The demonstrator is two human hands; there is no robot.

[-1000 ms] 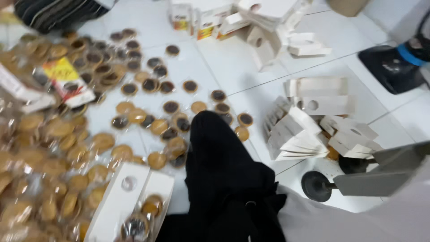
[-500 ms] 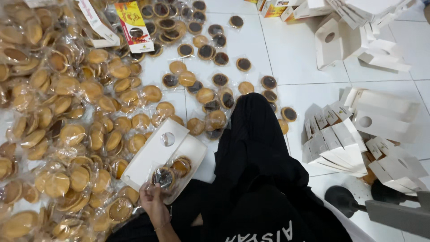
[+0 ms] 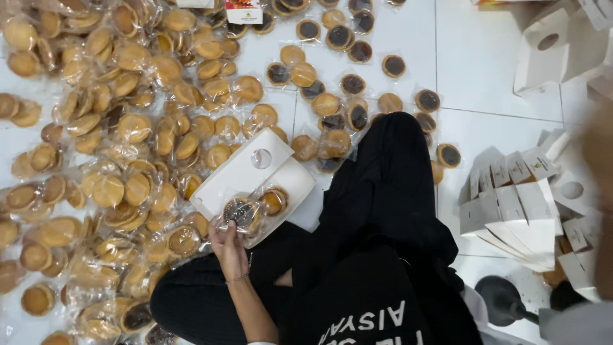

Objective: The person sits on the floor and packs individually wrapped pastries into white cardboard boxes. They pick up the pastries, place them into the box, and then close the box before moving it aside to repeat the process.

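Wrapped tart [image 3: 241, 213], round with a dark centre in clear film, sits at the near end of the white box [image 3: 255, 176], and we hold it there with our left hand [image 3: 227, 246], fingers closed around its lower edge. Beside it, inside the same box, lies a second wrapped tart [image 3: 274, 200] with a golden top. The box lies open on the white tiled floor [image 3: 485, 137], its lid showing a round window hole. To the left of the box spreads a big heap of wrapped golden tarts [image 3: 121, 140]; beyond the box, dark-topped tarts [image 3: 352, 84] lie scattered. Our black-clad knee [image 3: 389, 172] rises just right of the box. Further right of the box stands a stack of folded white cartons [image 3: 517, 214]. Our right hand is out of sight.
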